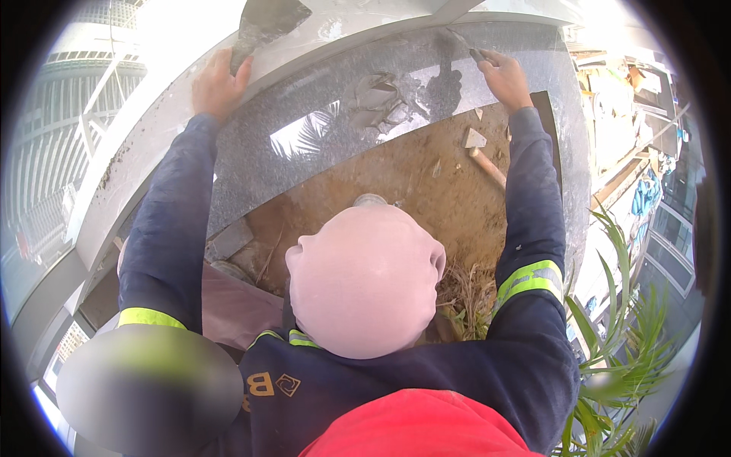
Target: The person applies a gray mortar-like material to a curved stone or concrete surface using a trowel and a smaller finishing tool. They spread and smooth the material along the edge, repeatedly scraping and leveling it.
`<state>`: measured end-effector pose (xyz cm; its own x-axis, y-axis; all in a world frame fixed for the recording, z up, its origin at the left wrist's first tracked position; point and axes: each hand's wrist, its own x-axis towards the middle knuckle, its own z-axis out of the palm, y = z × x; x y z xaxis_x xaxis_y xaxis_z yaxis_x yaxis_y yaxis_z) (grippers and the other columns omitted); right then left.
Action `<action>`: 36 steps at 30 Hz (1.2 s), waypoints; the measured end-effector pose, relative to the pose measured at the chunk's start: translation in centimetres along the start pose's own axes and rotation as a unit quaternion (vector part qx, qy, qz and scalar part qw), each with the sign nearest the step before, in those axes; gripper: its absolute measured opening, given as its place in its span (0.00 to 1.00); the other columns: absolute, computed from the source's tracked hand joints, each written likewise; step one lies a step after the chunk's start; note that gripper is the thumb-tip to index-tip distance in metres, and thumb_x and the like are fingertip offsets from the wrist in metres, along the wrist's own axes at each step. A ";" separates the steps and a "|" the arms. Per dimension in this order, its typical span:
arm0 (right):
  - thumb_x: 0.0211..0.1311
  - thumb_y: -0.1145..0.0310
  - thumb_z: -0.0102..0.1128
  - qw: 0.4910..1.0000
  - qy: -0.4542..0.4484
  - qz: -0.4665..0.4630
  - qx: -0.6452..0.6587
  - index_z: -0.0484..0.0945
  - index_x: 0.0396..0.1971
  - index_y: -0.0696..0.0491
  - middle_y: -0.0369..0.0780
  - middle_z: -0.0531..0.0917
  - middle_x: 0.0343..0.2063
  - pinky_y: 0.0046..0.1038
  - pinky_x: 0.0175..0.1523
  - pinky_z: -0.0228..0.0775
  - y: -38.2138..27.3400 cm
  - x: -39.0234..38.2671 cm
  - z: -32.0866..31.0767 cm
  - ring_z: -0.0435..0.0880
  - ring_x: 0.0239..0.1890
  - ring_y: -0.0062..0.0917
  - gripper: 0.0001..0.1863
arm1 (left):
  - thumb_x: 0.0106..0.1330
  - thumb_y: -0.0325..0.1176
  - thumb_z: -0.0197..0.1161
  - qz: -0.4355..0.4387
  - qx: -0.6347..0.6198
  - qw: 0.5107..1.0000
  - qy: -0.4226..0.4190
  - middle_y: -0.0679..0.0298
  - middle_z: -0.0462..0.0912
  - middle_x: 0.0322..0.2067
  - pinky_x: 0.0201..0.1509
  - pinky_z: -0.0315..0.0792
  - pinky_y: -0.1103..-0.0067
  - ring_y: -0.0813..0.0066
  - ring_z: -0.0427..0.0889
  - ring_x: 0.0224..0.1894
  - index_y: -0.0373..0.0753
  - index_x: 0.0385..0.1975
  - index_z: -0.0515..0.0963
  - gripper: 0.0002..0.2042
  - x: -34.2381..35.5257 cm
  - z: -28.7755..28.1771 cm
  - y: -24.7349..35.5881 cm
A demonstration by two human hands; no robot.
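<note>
The left hand (217,87) curls round a trowel (270,19), the right hand (505,78) round a slim tool (461,39) pointing forward-left; mortar (378,99) lies between, nearer the right fingers.

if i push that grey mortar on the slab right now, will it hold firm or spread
It would probably spread: the grey mortar looks wet, with soft folds and smears. It may also cling to the dark grey slab, as smears trail around it. Rolling seems unlikely, since it lies in a flattened patch.
</note>
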<state>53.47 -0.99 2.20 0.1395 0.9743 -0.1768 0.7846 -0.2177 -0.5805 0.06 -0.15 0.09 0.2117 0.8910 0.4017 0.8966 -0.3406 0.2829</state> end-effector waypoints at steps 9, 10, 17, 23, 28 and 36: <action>0.59 0.62 0.56 0.979 -0.018 0.097 0.180 0.68 0.63 0.73 0.55 0.87 0.30 0.32 0.44 0.81 -9.8 -2.6 7.9 0.89 0.27 0.38 0.36 | 0.69 0.47 0.64 -0.020 -0.006 1.000 -0.017 0.52 0.85 0.39 0.42 0.78 0.61 0.49 0.85 0.38 0.39 0.50 0.78 0.19 -0.1 0.0 0.5; 0.59 0.62 0.56 0.982 -0.025 0.092 0.166 0.69 0.63 0.73 0.55 0.87 0.29 0.32 0.44 0.81 -10.3 -2.8 8.5 0.89 0.27 0.38 0.36 | 0.68 0.47 0.64 -0.020 -0.013 1.000 -0.019 0.52 0.85 0.39 0.42 0.78 0.60 0.48 0.85 0.38 0.38 0.50 0.78 0.20 0.0 0.1 0.6; 0.59 0.60 0.61 0.989 -0.074 0.068 0.107 0.78 0.50 0.72 0.59 0.86 0.41 0.39 0.57 0.77 -13.4 -4.7 12.4 0.88 0.47 0.47 0.29 | 0.68 0.47 0.64 -0.012 -0.004 1.000 -0.012 0.50 0.85 0.41 0.44 0.78 0.60 0.46 0.85 0.40 0.36 0.50 0.78 0.21 0.1 0.4 0.3; 0.61 0.60 0.60 0.992 -0.088 0.032 0.089 0.82 0.49 0.67 0.59 0.85 0.48 0.38 0.59 0.77 -15.8 -6.6 11.7 0.86 0.52 0.48 0.25 | 0.68 0.48 0.64 -0.005 -0.006 1.000 -0.006 0.50 0.85 0.41 0.44 0.78 0.60 0.47 0.85 0.41 0.36 0.50 0.78 0.21 0.0 0.6 -0.2; 0.64 0.61 0.56 0.982 -0.165 -0.016 0.087 0.78 0.62 0.53 0.51 0.85 0.45 0.38 0.59 0.75 -12.3 -6.1 6.5 0.85 0.51 0.44 0.27 | 0.68 0.46 0.65 -0.021 -0.005 1.000 -0.014 0.51 0.85 0.38 0.42 0.78 0.61 0.50 0.85 0.38 0.36 0.49 0.78 0.20 0.1 0.0 0.5; 0.70 0.66 0.51 0.975 -0.044 -0.198 -0.094 0.71 0.70 0.37 0.42 0.79 0.55 0.38 0.59 0.74 -1.9 -3.8 6.4 0.82 0.53 0.42 0.28 | 0.68 0.48 0.65 -0.021 -0.020 1.000 -0.013 0.55 0.85 0.35 0.38 0.79 0.62 0.54 0.86 0.32 0.39 0.49 0.78 0.20 -0.2 -0.1 0.3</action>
<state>47.61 -4.59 -1.07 -0.2429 0.9692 -0.0403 0.8639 0.1972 -0.4634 0.27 -0.44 0.20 0.1848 0.9118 0.3666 0.8888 -0.3143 0.3336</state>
